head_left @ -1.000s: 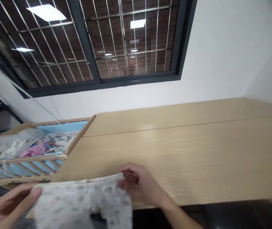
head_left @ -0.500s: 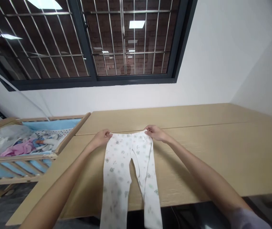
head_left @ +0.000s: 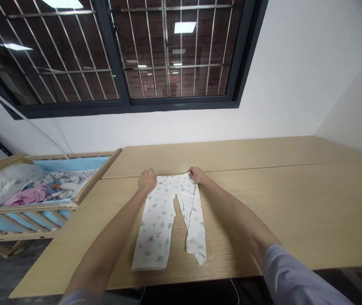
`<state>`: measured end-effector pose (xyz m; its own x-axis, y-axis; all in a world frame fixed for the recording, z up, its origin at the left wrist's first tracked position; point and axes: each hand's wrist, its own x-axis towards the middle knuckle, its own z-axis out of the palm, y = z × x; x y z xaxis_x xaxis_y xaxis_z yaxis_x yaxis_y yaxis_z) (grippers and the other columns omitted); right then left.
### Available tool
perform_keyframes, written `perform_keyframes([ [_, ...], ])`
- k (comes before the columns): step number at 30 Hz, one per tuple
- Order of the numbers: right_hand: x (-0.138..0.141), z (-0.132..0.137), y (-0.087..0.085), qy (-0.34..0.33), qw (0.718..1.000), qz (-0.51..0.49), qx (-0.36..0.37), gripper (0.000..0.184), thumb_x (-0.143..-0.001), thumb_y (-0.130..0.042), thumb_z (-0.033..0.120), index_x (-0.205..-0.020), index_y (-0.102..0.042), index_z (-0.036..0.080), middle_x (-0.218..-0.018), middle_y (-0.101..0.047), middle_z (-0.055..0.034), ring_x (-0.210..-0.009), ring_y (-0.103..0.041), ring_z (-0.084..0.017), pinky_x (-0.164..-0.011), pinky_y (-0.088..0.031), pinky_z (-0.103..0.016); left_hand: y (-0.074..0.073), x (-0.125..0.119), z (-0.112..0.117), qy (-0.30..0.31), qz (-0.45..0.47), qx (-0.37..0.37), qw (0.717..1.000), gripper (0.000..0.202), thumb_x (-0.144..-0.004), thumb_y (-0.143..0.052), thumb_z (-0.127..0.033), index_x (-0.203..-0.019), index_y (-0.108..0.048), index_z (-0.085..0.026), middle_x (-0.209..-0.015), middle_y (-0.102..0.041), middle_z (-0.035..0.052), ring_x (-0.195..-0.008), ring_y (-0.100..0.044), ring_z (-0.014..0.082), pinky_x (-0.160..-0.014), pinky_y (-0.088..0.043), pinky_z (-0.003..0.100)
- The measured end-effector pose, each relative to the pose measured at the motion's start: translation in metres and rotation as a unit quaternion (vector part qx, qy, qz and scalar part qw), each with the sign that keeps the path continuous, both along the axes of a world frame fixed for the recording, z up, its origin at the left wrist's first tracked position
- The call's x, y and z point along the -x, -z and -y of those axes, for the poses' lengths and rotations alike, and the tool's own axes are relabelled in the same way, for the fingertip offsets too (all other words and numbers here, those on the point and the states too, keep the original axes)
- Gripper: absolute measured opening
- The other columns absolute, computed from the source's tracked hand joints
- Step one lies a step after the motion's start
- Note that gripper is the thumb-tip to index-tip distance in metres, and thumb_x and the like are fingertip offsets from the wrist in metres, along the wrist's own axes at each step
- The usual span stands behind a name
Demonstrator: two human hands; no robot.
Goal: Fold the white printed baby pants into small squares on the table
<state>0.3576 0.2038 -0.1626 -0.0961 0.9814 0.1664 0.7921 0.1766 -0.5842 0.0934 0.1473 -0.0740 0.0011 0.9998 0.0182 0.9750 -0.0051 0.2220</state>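
Item: 1 pair of printed baby trousers (head_left: 168, 220), laid flat at frame centre on the table (head_left: 295, 203). Waistband corners are pinched, apparently for spreading, by left hand (head_left: 148, 179) and right hand (head_left: 196, 174).

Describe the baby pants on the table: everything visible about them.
The pants are white soft-looking fabric with small green and grey prints. They lie flat on the wooden table, waistband away from the person, two footed legs spread toward the near edge. The left hand and right hand each pinch a waistband corner.
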Motion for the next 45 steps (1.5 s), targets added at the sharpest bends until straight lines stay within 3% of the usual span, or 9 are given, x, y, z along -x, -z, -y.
perform_keyframes([
  [3,-0.004,-0.003,0.007,-0.004,1.0,0.008,0.008,0.025,-0.086,-0.058,0.007,-0.107,-0.071,0.011,-0.099,-0.074,-0.0098,-0.084,-0.066,-0.017,-0.072,-0.045,-0.021,-0.004,-0.023,0.046,0.063,-0.01,-0.006,0.998,0.036,-0.101,-0.042,-0.038,-0.12,-0.06,-0.013,-0.123,-0.065,0.0165,-0.114,-0.061,0.0279,-0.096,-0.047,0.042],
  [8,-0.008,-0.006,0.006,-0.007,1.0,0.017,0.025,0.023,-0.087,-0.059,0.01,-0.106,-0.072,0.013,-0.097,-0.075,-0.0084,-0.084,-0.067,-0.017,-0.073,-0.046,-0.021,0.008,-0.055,0.159,0.189,-0.036,0.055,0.98,0.052,-0.093,-0.044,-0.059,-0.083,-0.069,-0.014,-0.084,-0.073,0.0149,-0.085,-0.069,0.0329,-0.081,-0.048,0.044],
  [12,-0.008,-0.006,0.004,-0.002,0.999,0.024,0.033,0.023,-0.087,-0.061,0.011,-0.107,-0.072,0.014,-0.1,-0.075,-0.0081,-0.086,-0.066,-0.017,-0.075,-0.047,-0.021,0.023,-0.065,0.215,0.228,-0.057,0.057,0.97,0.052,-0.097,-0.039,-0.049,-0.085,-0.072,-0.012,-0.089,-0.074,0.0182,-0.088,-0.069,0.0357,-0.084,-0.047,0.05],
  [18,-0.008,-0.003,0.0,0.004,0.998,0.03,0.053,0.026,-0.085,-0.061,0.011,-0.108,-0.071,0.014,-0.099,-0.074,-0.0067,-0.085,-0.066,-0.016,-0.072,-0.045,-0.02,0.035,-0.073,0.228,0.208,0.02,0.04,0.977,0.031,-0.094,-0.041,-0.026,-0.089,-0.069,-0.014,-0.093,-0.074,0.0124,-0.092,-0.068,0.0298,-0.085,-0.046,0.043],
  [25,-0.002,-0.001,-0.03,0.013,0.995,0.024,0.091,0.018,-0.07,-0.068,0.009,-0.087,-0.073,0.013,-0.084,-0.074,-0.0066,-0.079,-0.066,-0.018,-0.061,-0.043,-0.02,0.03,-0.075,0.241,0.155,0.177,0.015,0.972,0.024,-0.094,-0.044,-0.029,-0.072,-0.051,-0.022,-0.064,-0.062,-0.001,-0.065,-0.06,0.019,-0.06,-0.031,0.031],
  [31,0.031,-0.004,-0.078,0.002,0.995,-0.022,0.094,0.02,-0.071,-0.067,0.012,-0.091,-0.072,0.012,-0.076,-0.071,-0.0054,-0.062,-0.061,-0.013,-0.052,-0.041,-0.018,0.016,-0.032,0.252,0.067,0.315,0.014,0.947,0.035,-0.093,-0.042,-0.045,-0.066,-0.04,-0.024,-0.053,-0.046,-0.0052,-0.053,-0.049,0.0147,-0.058,-0.031,0.028],
  [35,0.077,-0.01,-0.096,-0.016,0.995,-0.051,0.079,0.014,-0.076,-0.063,0.013,-0.088,-0.071,0.013,-0.071,-0.07,-0.0035,-0.056,-0.059,-0.01,-0.051,-0.042,-0.016,0.022,0.009,0.262,0.001,0.368,0.007,0.93,0.044,-0.091,-0.042,-0.059,-0.064,-0.042,-0.024,-0.056,-0.046,-0.0036,-0.056,-0.05,0.0156,-0.056,-0.033,0.027],
  [40,0.141,-0.013,-0.087,-0.017,0.997,-0.026,0.07,0.018,-0.07,-0.068,0.01,-0.087,-0.07,0.014,-0.07,-0.071,-0.0046,-0.063,-0.063,-0.014,-0.054,-0.043,-0.018,0.046,0.052,0.267,-0.074,0.277,0.025,0.958,0.045,-0.09,-0.04,-0.06,-0.065,-0.047,-0.023,-0.061,-0.056,0.0002,-0.061,-0.054,0.0186,-0.061,-0.034,0.03],
  [45,0.18,-0.008,-0.066,-0.026,0.995,0.024,0.095,0.016,-0.068,-0.071,0.006,-0.081,-0.07,0.013,-0.067,-0.07,-0.008,-0.069,-0.066,-0.02,-0.057,-0.044,-0.022,0.056,0.064,0.271,-0.106,0.161,0.064,0.979,0.035,-0.096,-0.039,-0.044,-0.074,-0.055,-0.022,-0.072,-0.068,0.0035,-0.07,-0.063,0.021,-0.063,-0.033,0.03],
])
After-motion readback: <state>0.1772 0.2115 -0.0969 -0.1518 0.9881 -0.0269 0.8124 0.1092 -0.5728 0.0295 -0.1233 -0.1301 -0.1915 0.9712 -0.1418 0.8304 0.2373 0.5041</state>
